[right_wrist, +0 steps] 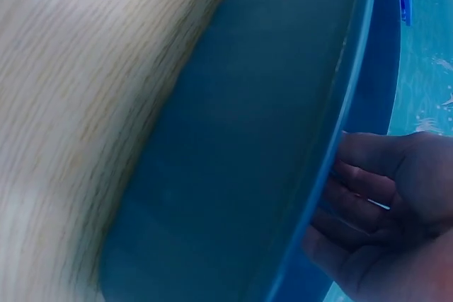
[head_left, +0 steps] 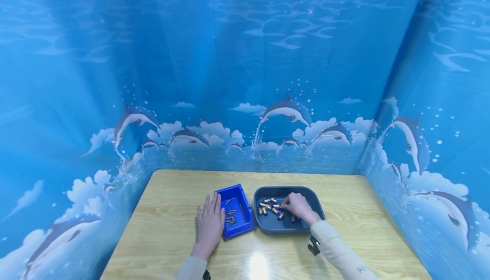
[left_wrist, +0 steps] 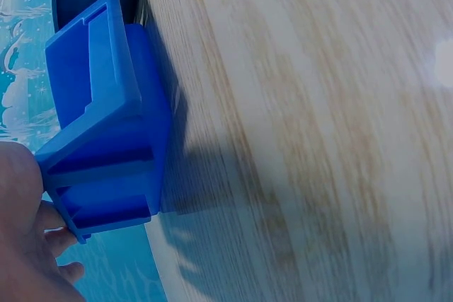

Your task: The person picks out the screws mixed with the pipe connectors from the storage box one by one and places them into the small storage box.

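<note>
My left hand (head_left: 211, 224) lies along the left side of a blue plastic bin (head_left: 249, 224), fingers straight and close together, thumb at its rim. Several thin screws (head_left: 231, 216) lie inside that bin. My right hand (head_left: 300, 207) reaches down into a dark grey tray (head_left: 289, 231), fingers bent, fingertips right at a pile of small brass fittings with blue ends (head_left: 274, 210). In the right wrist view the tray's wall (right_wrist: 241, 125) hides those fingertips, so I cannot tell whether they pinch a fitting.
The bin and tray stand side by side on a light wooden table (head_left: 168, 203), a narrow gap between them. A blue curtain printed with dolphins (head_left: 245, 80) surrounds the table at the back and both sides. Light glares off the table's front (head_left: 258, 266).
</note>
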`<control>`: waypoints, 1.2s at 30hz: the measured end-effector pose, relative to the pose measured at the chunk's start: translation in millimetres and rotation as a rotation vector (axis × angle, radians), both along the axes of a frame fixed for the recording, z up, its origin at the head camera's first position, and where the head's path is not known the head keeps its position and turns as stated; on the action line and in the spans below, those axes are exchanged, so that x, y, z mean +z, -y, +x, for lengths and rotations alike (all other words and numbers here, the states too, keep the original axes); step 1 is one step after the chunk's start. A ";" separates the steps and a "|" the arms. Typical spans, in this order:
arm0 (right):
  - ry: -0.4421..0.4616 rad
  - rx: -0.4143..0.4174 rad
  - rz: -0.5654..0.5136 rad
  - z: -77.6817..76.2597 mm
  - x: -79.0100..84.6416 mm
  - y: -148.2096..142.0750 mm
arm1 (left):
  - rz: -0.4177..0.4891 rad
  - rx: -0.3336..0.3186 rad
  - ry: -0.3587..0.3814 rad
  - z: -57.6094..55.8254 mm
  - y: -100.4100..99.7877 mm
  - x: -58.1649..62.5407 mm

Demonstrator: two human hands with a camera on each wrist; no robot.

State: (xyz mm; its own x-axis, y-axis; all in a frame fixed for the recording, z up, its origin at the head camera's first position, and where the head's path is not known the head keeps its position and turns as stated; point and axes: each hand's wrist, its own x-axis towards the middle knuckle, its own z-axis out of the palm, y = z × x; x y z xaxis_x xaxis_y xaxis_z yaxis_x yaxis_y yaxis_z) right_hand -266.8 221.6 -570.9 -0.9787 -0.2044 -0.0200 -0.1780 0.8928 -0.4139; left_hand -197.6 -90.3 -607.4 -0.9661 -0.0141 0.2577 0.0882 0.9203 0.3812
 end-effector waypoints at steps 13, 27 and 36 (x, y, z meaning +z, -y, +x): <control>-0.040 0.117 0.038 -3.1 -2.3 -1.0 | -0.004 0.004 -0.006 0.3 0.0 -1.0; -0.026 0.241 0.112 1.2 -4.2 0.7 | -0.001 0.001 -0.001 0.5 -0.6 0.2; 0.017 0.155 -0.024 -7.7 -13.1 -10.0 | 0.000 0.000 -0.004 1.0 0.1 0.9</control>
